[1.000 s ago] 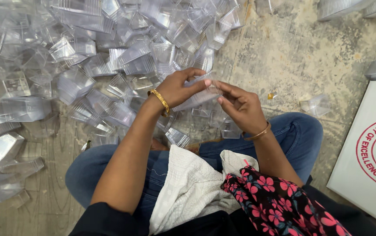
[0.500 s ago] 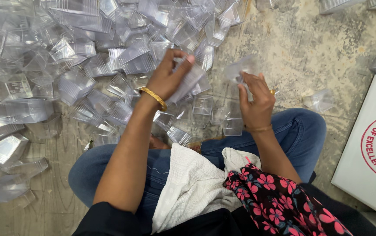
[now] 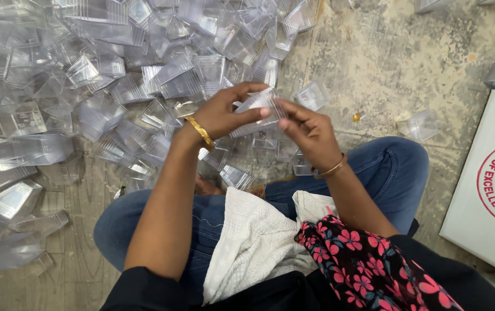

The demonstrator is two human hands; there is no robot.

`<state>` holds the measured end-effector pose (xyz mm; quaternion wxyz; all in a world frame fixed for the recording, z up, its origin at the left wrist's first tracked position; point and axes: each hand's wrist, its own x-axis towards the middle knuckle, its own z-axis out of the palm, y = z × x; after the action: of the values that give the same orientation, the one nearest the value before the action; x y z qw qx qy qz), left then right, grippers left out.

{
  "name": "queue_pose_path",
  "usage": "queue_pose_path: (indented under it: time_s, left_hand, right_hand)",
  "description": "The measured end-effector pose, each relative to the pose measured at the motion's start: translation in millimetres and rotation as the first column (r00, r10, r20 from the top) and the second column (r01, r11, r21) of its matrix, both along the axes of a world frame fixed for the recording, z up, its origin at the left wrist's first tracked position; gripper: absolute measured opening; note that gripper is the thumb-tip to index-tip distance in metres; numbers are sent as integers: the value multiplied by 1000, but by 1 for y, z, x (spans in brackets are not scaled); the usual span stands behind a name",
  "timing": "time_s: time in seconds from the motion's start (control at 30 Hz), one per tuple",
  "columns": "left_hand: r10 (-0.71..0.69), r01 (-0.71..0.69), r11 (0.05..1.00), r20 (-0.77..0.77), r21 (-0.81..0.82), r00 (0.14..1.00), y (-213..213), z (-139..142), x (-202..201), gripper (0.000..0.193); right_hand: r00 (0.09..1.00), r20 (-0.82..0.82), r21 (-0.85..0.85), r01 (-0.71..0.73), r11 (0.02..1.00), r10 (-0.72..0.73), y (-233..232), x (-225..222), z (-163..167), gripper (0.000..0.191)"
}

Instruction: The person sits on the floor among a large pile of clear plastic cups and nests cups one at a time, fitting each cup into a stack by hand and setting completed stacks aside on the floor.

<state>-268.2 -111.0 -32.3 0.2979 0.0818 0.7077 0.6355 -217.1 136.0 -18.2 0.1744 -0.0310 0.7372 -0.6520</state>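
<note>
My left hand point(image 3: 227, 110) and my right hand point(image 3: 309, 131) meet in front of me over my knees. Between them they hold a stack of clear plastic cups point(image 3: 257, 110), the left hand's fingers wrapped over its top and the right hand's fingertips pressing its right end. A gold bangle point(image 3: 200, 133) sits on the left wrist and a thinner bangle point(image 3: 331, 169) on the right. A big heap of loose clear plastic cups point(image 3: 109, 75) covers the floor ahead and to the left.
I sit on a worn concrete floor point(image 3: 391, 63) in blue jeans, with a white cloth point(image 3: 253, 242) and a flowered scarf point(image 3: 368, 265) in my lap. A white printed box point(image 3: 492, 190) stands at the right. One stray cup point(image 3: 419, 125) lies near my right knee.
Half a second ago my hands were apart, the right one lifting a cup; now they have come together on the stack of cups.
</note>
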Motion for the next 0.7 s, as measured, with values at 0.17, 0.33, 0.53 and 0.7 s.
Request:
queue_pose_path:
  time_s: [0.17,0.33,0.53,0.7]
  left_hand:
    - [-42,33,997,-139,-68,989,4,2,9,65]
    - [-36,33,993,-29,-109,999,9,8,10,62]
    - [-41,37,998,-104,-44,994,14,7,8,61]
    - [-64,59,997,-118,-45,991,19,4,4,64]
  right_hand:
    - [992,127,-87,26,996,-15,-9,10,6,45]
    - [981,194,-138,49,989,-22,-1,14,8,45]
    - [980,194,-124,69,990,-44,3,13,12,47]
    - [978,199,-117,78,990,-54,3,10,17,44]
